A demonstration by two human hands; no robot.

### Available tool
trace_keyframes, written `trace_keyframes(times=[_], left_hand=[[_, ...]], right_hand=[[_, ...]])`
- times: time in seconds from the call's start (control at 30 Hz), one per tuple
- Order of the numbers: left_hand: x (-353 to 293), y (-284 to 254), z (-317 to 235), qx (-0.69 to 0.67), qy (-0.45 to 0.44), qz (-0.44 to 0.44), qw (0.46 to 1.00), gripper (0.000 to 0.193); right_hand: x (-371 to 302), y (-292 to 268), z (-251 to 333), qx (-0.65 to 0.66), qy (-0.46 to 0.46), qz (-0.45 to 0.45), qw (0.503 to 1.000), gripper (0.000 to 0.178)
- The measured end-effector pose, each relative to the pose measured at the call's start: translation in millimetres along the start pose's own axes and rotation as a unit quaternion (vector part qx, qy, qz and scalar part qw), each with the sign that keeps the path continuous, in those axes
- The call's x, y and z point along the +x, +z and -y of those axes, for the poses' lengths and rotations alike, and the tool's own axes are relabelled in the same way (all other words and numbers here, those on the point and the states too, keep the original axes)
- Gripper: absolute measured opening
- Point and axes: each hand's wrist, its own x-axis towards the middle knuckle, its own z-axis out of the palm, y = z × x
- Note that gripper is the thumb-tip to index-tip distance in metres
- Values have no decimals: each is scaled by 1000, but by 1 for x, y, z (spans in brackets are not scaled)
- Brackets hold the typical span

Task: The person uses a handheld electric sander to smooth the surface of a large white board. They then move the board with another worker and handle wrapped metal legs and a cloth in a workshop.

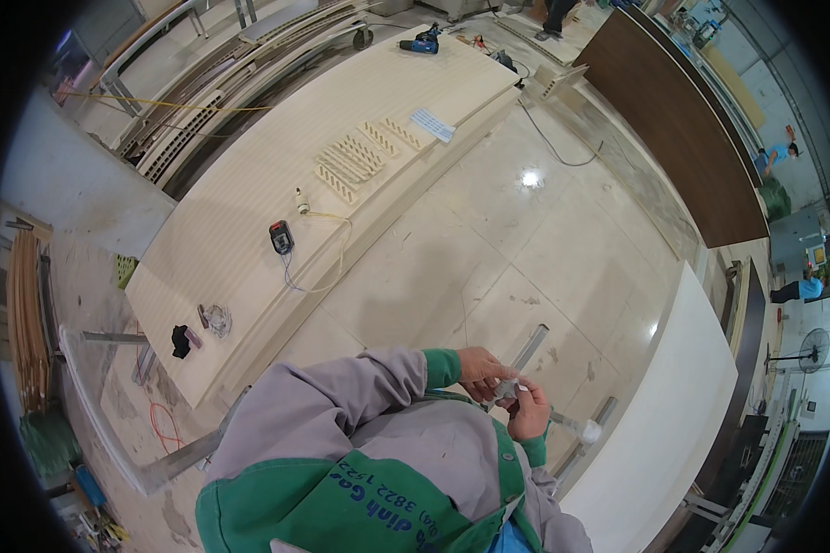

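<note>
In front of my chest, my left hand (480,371) and my right hand (528,413) come together, fingers closed. Between their fingertips is a small, crumpled greyish-white piece (506,388), perhaps plastic; its kind is too small to make out. Both hands are in the air above the tiled floor, apart from the long cream panel (203,249) to the left. On that panel lie a black and red battery pack (281,238) with a wire, a small white fitting (302,201), rows of cream pegged strips (350,166), and a sheet of paper (432,124).
A blue cordless drill (421,41) lies at the panel's far end. Crumpled clear plastic (218,320) and a black item (181,341) lie near its left end. To my right are a white board (664,405) and a dark brown board (673,120). Metal rails (530,348) stand near my hands.
</note>
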Motion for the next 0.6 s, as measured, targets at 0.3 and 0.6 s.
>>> trace_keyframes(times=[0.3, 0.6], left_hand=[[15, -11, 18, -7, 70, -46, 996, 28], [11, 0, 6, 6, 75, -15, 997, 26]], right_hand=[[-5, 8, 14, 184, 51, 88, 978, 30], [-2, 8, 10, -43, 62, 3, 997, 30]])
